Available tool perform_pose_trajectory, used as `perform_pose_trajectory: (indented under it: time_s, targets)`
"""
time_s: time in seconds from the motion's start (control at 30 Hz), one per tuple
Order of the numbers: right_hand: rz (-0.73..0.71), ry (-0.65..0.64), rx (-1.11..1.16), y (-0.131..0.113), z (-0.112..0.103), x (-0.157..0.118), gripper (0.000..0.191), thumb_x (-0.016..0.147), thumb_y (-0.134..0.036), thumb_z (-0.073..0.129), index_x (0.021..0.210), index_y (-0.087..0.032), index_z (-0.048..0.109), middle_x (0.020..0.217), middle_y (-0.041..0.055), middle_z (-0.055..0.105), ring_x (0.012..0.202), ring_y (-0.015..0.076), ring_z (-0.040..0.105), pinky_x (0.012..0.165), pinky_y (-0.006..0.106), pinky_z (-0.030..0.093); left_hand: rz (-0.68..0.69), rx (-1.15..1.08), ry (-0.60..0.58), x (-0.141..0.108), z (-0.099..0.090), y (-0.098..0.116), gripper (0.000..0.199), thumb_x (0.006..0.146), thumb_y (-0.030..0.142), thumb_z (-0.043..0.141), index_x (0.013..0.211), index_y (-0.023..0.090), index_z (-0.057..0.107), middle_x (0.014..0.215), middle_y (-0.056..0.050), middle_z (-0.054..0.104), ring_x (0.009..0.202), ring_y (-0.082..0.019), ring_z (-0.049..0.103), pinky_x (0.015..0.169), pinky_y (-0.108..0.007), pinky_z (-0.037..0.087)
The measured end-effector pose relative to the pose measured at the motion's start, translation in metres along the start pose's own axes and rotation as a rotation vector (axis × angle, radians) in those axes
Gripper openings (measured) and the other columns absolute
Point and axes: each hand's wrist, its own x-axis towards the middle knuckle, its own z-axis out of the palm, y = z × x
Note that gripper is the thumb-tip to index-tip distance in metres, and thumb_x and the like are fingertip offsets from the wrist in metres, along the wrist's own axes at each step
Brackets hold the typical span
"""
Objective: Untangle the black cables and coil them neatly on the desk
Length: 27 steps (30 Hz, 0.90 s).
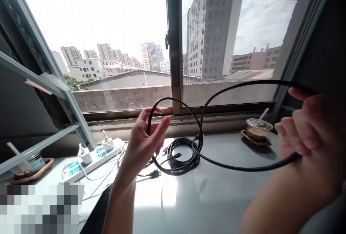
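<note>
A black cable hangs in two large loops above the table, one beside each hand. My left hand has the smaller loop running across its palm, with thumb and fingers curled loosely around it. At the right, my right hand is closed on the larger loop, its index finger stretched along the upper strand. Behind and below the loops, a coiled black cable lies on the table. A black connector rests near the coil, just right of my left wrist.
A white power strip with plugs and white cords lies at the left. Lidded cups stand at the right and far left. A metal frame rises at the left, before the window. The table is glossy white.
</note>
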Motion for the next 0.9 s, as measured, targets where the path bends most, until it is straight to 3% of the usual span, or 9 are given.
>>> perform_pose_trajectory:
  time_s: [0.1,0.17,0.23,0.37,0.47,0.63,0.73,0.8,0.9]
  targets:
    - [0.028,-0.092,0.185,-0.004,0.031,-0.016,0.015,0.084,-0.030,0.063,0.092,-0.020,0.072,0.033,-0.0093,0.021,0.028,0.0036,0.012,0.032,0.025,0.005,-0.026,0.076,-0.097,-0.003,0.016,-0.001,0.048,0.080,0.038,0.066,0.119,0.018,0.046,0.069,0.001,0.064,0.061,-0.012,0.062,0.055,-0.019,0.049]
    - [-0.010,-0.208,0.201,-0.003,0.042,-0.025,0.017,0.087,-0.030,0.061,0.097,-0.023,0.072,0.032,-0.0098,0.026,0.026,0.0027,0.014,0.031,0.023,0.007,-0.042,-0.018,-0.147,-0.003,0.021,-0.002,0.051,0.083,0.039,0.061,0.127,0.019,0.045,0.095,-0.005,0.068,0.078,-0.014,0.067,0.071,-0.024,0.053]
    - [-0.060,-0.419,0.160,0.000,0.047,-0.032,0.021,0.089,-0.028,0.058,0.106,-0.029,0.070,0.037,-0.0090,0.039,0.026,0.0020,0.022,0.030,0.020,0.012,-0.082,-0.197,-0.176,-0.002,0.023,-0.002,0.050,0.089,0.042,0.054,0.132,0.019,0.043,0.106,-0.008,0.067,0.083,-0.016,0.068,0.076,-0.027,0.054]
    - [-0.085,-0.981,-0.009,0.003,0.052,-0.038,0.042,0.085,-0.022,0.063,0.126,-0.028,0.059,0.045,-0.0089,0.049,0.034,0.0028,0.036,0.036,0.016,0.029,-0.188,-0.466,-0.084,0.002,0.019,0.001,0.045,0.091,0.044,0.049,0.128,0.018,0.049,0.095,-0.006,0.070,0.081,-0.016,0.069,0.076,-0.026,0.055]
    - [-0.093,-1.201,-0.086,0.002,0.058,-0.039,0.054,0.081,-0.028,0.067,0.133,-0.023,0.054,0.049,-0.0088,0.049,0.041,0.0035,0.039,0.045,0.015,0.037,-0.246,-0.562,0.023,0.005,0.009,0.006,0.033,0.090,0.034,0.055,0.119,0.018,0.056,0.087,-0.001,0.070,0.073,-0.012,0.069,0.070,-0.019,0.056]
    - [0.008,-1.521,-0.244,0.003,0.068,-0.038,0.039,0.089,-0.032,0.058,0.127,-0.024,0.059,0.061,-0.0048,0.062,0.054,0.0060,0.055,0.060,0.017,0.042,-0.196,-0.560,0.148,0.003,-0.018,0.012,0.037,0.082,0.010,0.061,0.118,0.015,0.056,0.071,0.006,0.065,0.045,-0.001,0.056,0.045,-0.008,0.046]
    - [0.071,-1.486,-0.222,0.006,0.071,-0.037,0.038,0.091,-0.041,0.054,0.123,-0.023,0.061,0.068,-0.0028,0.065,0.061,0.0079,0.059,0.062,0.018,0.043,-0.129,-0.381,0.047,0.000,-0.033,0.012,0.048,0.081,0.030,0.066,0.125,0.015,0.051,0.057,0.007,0.059,0.039,-0.006,0.054,0.041,-0.014,0.046]
    - [0.031,-1.298,-0.222,0.008,0.071,-0.037,0.036,0.087,-0.045,0.058,0.114,-0.022,0.067,0.070,-0.0025,0.065,0.057,0.0071,0.057,0.056,0.018,0.042,-0.119,-0.224,-0.075,-0.002,-0.039,0.012,0.059,0.081,0.040,0.065,0.131,0.015,0.045,0.053,0.006,0.058,0.042,-0.010,0.057,0.042,-0.017,0.046]
    - [-0.006,-0.938,-0.149,0.011,0.068,-0.037,0.036,0.089,-0.048,0.053,0.085,-0.018,0.074,0.048,-0.0037,0.053,0.039,0.0044,0.047,0.040,0.017,0.034,-0.145,-0.054,-0.170,-0.004,-0.037,0.013,0.067,0.082,0.043,0.063,0.137,0.015,0.038,0.061,0.001,0.064,0.057,-0.014,0.064,0.055,-0.022,0.052]
